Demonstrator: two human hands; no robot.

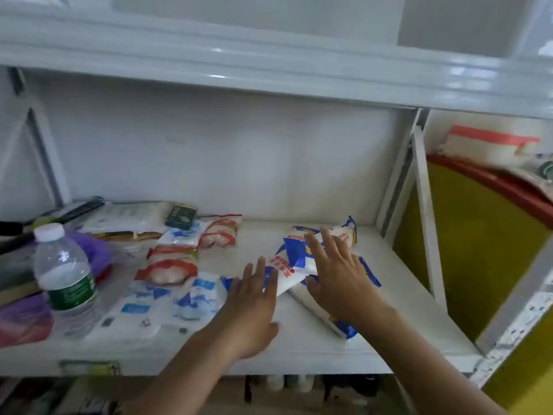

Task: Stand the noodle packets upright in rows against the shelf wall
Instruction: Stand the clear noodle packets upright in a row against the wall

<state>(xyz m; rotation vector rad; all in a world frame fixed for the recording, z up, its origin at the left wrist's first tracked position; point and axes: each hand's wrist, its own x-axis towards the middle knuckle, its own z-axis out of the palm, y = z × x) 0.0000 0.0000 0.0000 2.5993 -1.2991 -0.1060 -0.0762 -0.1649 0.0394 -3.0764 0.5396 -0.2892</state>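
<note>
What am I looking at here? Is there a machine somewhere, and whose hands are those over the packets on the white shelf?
There is no machine. A person wears a camera on the head, so this single picture looks forward and down at their own two bare hands. The right hand rests with its fingers spread on the blue-and-white packets, and the left hand reaches their edge with straight fingers. Neither hand grips anything. The packets lie flat and crooked on the white shelf. To the left lie red-and-white packets and clear blue-printed packets. A water bottle stands upright there, and a small dark box sits near the back wall. No packet stands against that wall yet.
</note>
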